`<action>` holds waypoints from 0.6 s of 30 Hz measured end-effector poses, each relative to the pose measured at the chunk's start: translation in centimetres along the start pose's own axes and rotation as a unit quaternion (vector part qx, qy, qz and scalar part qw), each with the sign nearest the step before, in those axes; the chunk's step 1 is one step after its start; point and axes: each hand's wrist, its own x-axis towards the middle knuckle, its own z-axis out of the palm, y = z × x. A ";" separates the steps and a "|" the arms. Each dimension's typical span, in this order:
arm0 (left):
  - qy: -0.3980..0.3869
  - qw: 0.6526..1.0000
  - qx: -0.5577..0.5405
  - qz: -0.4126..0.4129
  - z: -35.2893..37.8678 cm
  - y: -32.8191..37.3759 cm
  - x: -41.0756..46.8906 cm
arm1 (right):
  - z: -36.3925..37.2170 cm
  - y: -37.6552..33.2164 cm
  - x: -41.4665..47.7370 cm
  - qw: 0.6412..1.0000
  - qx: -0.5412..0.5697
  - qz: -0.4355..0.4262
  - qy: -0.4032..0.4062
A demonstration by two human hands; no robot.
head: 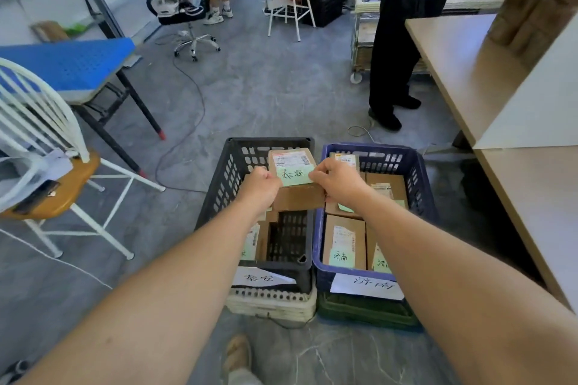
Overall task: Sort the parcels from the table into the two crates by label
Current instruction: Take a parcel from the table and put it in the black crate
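Both my hands hold one brown cardboard parcel (295, 194) with a green handwritten label, above the black crate (219, 194). My left hand (261, 186) grips its left edge and my right hand (336, 183) grips its right edge. The black crate holds a few parcels along its left side and carries a white paper tag (261, 279) on its front. Beside it on the right, the blue crate (422, 194) holds several brown parcels (344, 242) with green labels and has its own white tag (367, 286).
A wooden table (463, 72) with stacked cardboard runs along the right. A person in dark trousers (397, 50) stands beyond the crates. A white chair (59, 184) and a blue-topped table (72, 62) stand on the left. A cable (187, 134) lies across the floor.
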 end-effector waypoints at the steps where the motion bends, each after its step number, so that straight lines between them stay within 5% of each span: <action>1: 0.002 1.000 0.005 0.000 -0.4 -0.3 0.8 | 0.5 -0.2 0.6 1.000 -0.006 -0.003 0.006; 8: -0.080 0.991 0.049 0.092 -3.9 -1.3 7.2 | 4.0 -2.7 5.4 0.996 -0.087 0.028 0.015; 18: -0.083 0.974 0.126 0.169 -8.2 -2.4 20.3 | 8.5 -6.0 16.0 0.990 -0.106 0.040 0.085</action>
